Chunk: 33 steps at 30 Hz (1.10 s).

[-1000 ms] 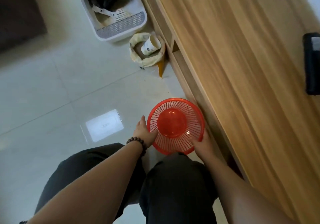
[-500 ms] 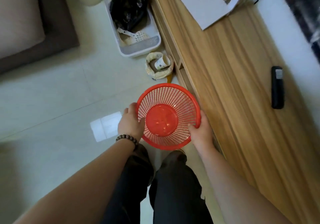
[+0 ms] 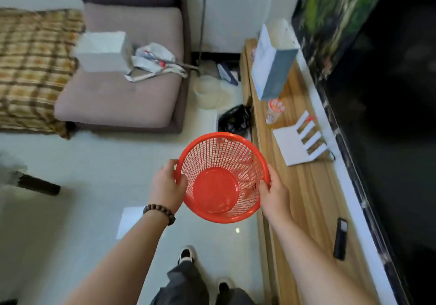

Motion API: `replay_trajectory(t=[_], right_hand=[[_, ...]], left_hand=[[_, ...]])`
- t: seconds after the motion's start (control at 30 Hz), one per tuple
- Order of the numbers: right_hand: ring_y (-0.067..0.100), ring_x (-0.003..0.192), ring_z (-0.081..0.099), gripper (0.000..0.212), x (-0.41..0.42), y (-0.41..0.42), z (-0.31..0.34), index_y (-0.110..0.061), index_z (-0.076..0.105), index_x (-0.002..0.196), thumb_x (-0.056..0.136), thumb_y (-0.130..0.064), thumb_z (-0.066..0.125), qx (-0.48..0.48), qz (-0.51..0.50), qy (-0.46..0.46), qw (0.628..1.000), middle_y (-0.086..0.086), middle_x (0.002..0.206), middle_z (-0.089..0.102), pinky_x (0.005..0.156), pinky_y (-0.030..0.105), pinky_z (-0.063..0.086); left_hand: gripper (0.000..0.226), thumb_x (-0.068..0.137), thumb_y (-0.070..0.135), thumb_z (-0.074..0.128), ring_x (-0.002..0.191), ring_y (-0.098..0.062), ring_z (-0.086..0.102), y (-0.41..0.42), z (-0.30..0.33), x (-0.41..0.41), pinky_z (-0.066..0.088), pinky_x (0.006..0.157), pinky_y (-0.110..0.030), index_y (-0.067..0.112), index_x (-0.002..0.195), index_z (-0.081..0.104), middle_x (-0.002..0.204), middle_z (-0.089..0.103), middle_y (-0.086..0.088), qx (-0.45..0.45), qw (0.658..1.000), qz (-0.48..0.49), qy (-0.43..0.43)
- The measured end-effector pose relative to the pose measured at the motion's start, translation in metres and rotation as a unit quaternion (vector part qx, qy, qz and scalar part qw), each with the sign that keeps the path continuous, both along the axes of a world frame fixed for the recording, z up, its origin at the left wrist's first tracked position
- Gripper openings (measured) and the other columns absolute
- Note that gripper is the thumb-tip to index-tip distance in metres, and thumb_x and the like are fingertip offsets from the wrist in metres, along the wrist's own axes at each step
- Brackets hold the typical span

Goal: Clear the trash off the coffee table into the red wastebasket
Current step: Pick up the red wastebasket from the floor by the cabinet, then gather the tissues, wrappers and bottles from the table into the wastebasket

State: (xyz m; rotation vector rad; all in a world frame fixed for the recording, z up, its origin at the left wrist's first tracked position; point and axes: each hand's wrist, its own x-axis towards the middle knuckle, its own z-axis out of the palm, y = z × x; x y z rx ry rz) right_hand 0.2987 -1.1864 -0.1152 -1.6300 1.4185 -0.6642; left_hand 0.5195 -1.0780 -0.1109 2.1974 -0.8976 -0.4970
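The red mesh wastebasket (image 3: 221,177) is up off the floor, tilted with its open mouth toward me, and nothing shows inside it. My left hand (image 3: 166,185) grips its left rim. My right hand (image 3: 274,192) grips its right rim. On the sofa cushion at the back lie crumpled papers or wrappers (image 3: 153,60) beside a white box (image 3: 102,51). A cup with red print (image 3: 274,111) stands on the wooden bench (image 3: 313,198) to the right.
The long wooden bench along the right also carries a blue-grey paper bag (image 3: 271,66), a white folded card (image 3: 298,144) and a black remote (image 3: 341,238). A black bag (image 3: 234,119) and a pale bucket (image 3: 207,91) sit on the tiled floor. The sofa (image 3: 118,92) is at back left.
I have stood up and lifted the basket from the floor to waist height with both hands. The view has swung up from the floor, bringing the sofa and the bench's far end into sight.
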Motion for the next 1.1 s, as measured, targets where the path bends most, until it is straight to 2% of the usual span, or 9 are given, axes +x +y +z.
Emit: replay_trajectory(t=[0.17, 0.27, 0.37, 0.5, 0.63, 0.9, 0.97, 1.03, 1.1], right_hand=[[0.007, 0.102, 0.053, 0.047, 0.054, 0.003, 0.032, -0.022, 0.048, 0.132, 0.089, -0.004, 0.047, -0.048, 0.143, -0.02, 0.988, -0.009, 0.111, 0.059, 0.087, 0.021, 0.038], [0.002, 0.094, 0.05, 0.043, 0.091, 0.025, 0.035, -0.021, 0.05, 0.128, 0.089, -0.004, 0.048, -0.07, 0.223, -0.026, 0.972, -0.009, 0.105, 0.059, 0.077, 0.011, 0.033], [0.007, 0.089, 0.054, 0.038, 0.13, 0.062, 0.035, -0.026, 0.052, 0.122, 0.09, -0.007, 0.048, -0.069, 0.308, -0.038, 0.948, -0.013, 0.097, 0.058, 0.073, 0.012, 0.034], [0.005, 0.095, 0.055, 0.041, 0.182, 0.128, 0.034, -0.03, 0.048, 0.129, 0.092, -0.013, 0.045, -0.047, 0.424, -0.038, 0.904, -0.015, 0.106, 0.059, 0.084, 0.021, 0.04], [0.006, 0.091, 0.059, 0.038, 0.23, 0.202, 0.035, -0.032, 0.047, 0.128, 0.094, -0.016, 0.045, -0.028, 0.523, -0.048, 0.851, -0.014, 0.105, 0.062, 0.084, 0.024, 0.046], [0.012, 0.092, 0.057, 0.045, 0.328, 0.349, 0.034, -0.031, 0.04, 0.137, 0.093, -0.019, 0.045, -0.032, 0.653, -0.028, 0.756, -0.012, 0.103, 0.059, 0.081, 0.025, 0.042], [0.015, 0.098, 0.059, 0.046, 0.356, 0.388, 0.03, -0.029, 0.04, 0.137, 0.093, -0.018, 0.046, -0.026, 0.676, -0.027, 0.736, -0.008, 0.107, 0.061, 0.083, 0.026, 0.042], [0.013, 0.107, 0.055, 0.046, 0.387, 0.432, 0.026, -0.027, 0.041, 0.137, 0.093, -0.016, 0.047, -0.017, 0.693, -0.034, 0.719, -0.008, 0.116, 0.059, 0.089, 0.025, 0.04], [0.008, 0.105, 0.053, 0.045, 0.418, 0.477, 0.022, -0.028, 0.043, 0.135, 0.093, -0.015, 0.047, -0.011, 0.706, -0.042, 0.707, -0.013, 0.114, 0.057, 0.089, 0.023, 0.039]], left_hand=[[0.03, 0.085, 0.01, 0.06, 0.067, -0.025, 0.063, 0.06, 0.037, 0.018, 0.055, 0.064, -0.044, 0.014, 0.115, 0.063, 0.072, 0.063, 0.001, -0.045, 0.99, 0.127, -0.027], [0.028, 0.085, 0.017, 0.061, 0.073, -0.025, 0.065, 0.114, 0.044, 0.022, 0.056, 0.067, -0.045, 0.021, 0.113, 0.061, 0.079, 0.065, 0.003, -0.036, 0.975, 0.217, -0.037], [0.029, 0.085, 0.019, 0.063, 0.073, -0.024, 0.067, 0.176, 0.047, 0.022, 0.057, 0.068, -0.046, 0.023, 0.113, 0.061, 0.082, 0.066, 0.005, -0.037, 0.951, 0.303, -0.04], [0.028, 0.084, 0.019, 0.065, 0.07, -0.016, 0.067, 0.263, 0.054, 0.019, 0.057, 0.067, -0.041, 0.025, 0.111, 0.062, 0.082, 0.065, 0.012, -0.042, 0.909, 0.413, -0.048], [0.028, 0.082, 0.016, 0.067, 0.067, -0.007, 0.065, 0.344, 0.061, 0.013, 0.055, 0.066, -0.034, 0.026, 0.108, 0.063, 0.078, 0.065, 0.016, -0.044, 0.856, 0.512, -0.058], [0.031, 0.084, 0.008, 0.066, 0.072, -0.025, 0.068, 0.479, 0.056, 0.023, 0.056, 0.071, -0.042, 0.016, 0.114, 0.061, 0.078, 0.07, 0.002, -0.049, 0.76, 0.645, -0.053], [0.031, 0.085, 0.006, 0.065, 0.073, -0.027, 0.069, 0.512, 0.049, 0.036, 0.056, 0.071, -0.044, 0.014, 0.115, 0.062, 0.078, 0.071, 0.001, -0.054, 0.742, 0.666, -0.052], [0.03, 0.086, 0.006, 0.064, 0.073, -0.027, 0.069, 0.549, 0.042, 0.055, 0.056, 0.071, -0.044, 0.012, 0.115, 0.062, 0.077, 0.07, 0.003, -0.058, 0.724, 0.686, -0.049], [0.029, 0.088, 0.006, 0.062, 0.077, -0.029, 0.069, 0.588, 0.035, 0.078, 0.056, 0.073, -0.043, 0.012, 0.116, 0.063, 0.08, 0.071, -0.001, -0.055, 0.709, 0.702, -0.044]])
